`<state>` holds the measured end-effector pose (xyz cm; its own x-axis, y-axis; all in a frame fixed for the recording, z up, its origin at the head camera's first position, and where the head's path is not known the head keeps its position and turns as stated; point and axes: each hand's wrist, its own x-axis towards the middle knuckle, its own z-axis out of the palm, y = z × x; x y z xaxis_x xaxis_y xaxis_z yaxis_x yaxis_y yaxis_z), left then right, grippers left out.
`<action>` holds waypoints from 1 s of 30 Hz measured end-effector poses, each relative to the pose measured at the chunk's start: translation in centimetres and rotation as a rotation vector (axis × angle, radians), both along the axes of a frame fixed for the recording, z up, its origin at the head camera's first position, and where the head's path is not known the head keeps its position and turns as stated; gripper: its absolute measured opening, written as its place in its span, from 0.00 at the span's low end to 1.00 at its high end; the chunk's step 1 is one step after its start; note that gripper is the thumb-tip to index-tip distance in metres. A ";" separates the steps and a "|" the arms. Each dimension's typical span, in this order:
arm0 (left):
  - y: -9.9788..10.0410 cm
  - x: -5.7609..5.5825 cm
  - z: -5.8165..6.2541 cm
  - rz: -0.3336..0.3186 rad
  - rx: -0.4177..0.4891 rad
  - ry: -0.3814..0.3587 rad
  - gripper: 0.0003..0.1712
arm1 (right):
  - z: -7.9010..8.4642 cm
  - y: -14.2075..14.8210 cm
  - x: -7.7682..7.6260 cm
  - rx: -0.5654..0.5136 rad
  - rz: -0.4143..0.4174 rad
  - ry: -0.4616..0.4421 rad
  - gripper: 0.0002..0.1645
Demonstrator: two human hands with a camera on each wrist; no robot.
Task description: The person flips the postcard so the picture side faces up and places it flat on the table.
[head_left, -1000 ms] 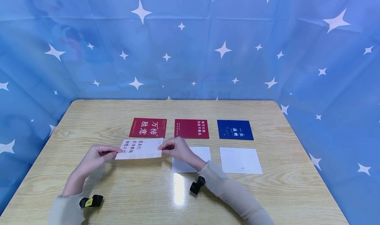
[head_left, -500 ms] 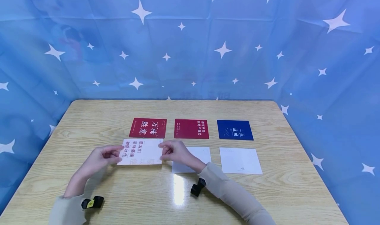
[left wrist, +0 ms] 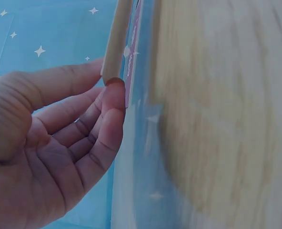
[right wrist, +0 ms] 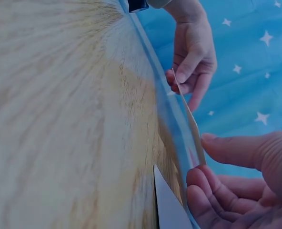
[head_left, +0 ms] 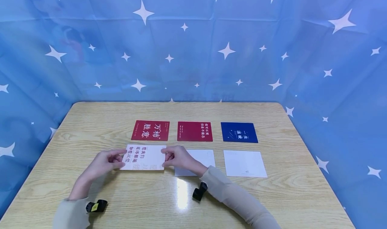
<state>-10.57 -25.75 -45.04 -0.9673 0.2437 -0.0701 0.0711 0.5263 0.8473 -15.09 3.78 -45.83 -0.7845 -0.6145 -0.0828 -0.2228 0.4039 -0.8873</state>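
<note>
White lettered card (head_left: 145, 157) is off the desk (head_left: 145, 202), near-side of the left red card (head_left: 150, 130). Left hand (head_left: 105, 161) pinches its left end, right hand (head_left: 179, 157) the right end; thumb on one face, fingers on the other.

To do this hold well, I'd say: match both pinches in height so the card sits level, grip lightly, don't push the ends together or it'll bow. Pull sideways only enough to take out sag. Watch the right hand: it overlaps the near white card (head_left: 207, 157) in the head view, so a low wrist could nudge that one.

Looks: thin, rectangular, small reddish characters toward the left end, larger pale ones along the near edge. Right wrist view suggests a slight bend, but it's nearly edge-on there, so I can't swear to it. Gap to the desk is hard to judge too.

Others lie flat: second red card (head_left: 195, 131), blue card (head_left: 239, 132), far-right white card (head_left: 245, 163).
</note>
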 end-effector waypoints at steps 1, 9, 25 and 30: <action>0.0 0.0 -0.1 -0.001 -0.007 -0.003 0.29 | 0.0 0.0 0.0 0.006 0.002 0.002 0.31; 0.1 -0.1 -0.3 -0.004 -0.039 -0.039 0.28 | 0.2 -0.2 0.0 0.044 0.003 -0.016 0.30; 0.4 -0.6 -0.2 -0.040 -0.161 0.011 0.27 | 1.1 -1.0 -0.5 0.200 0.041 -0.040 0.23; 0.6 -0.6 0.1 -0.045 -0.206 0.019 0.27 | 1.5 -1.2 -0.7 0.213 0.092 -0.011 0.10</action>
<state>-11.20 -25.12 -44.99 -0.9574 0.2691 -0.1045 0.1137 0.6842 0.7203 -15.78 2.54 -44.31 -0.7242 -0.6515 -0.2261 -0.2587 0.5605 -0.7867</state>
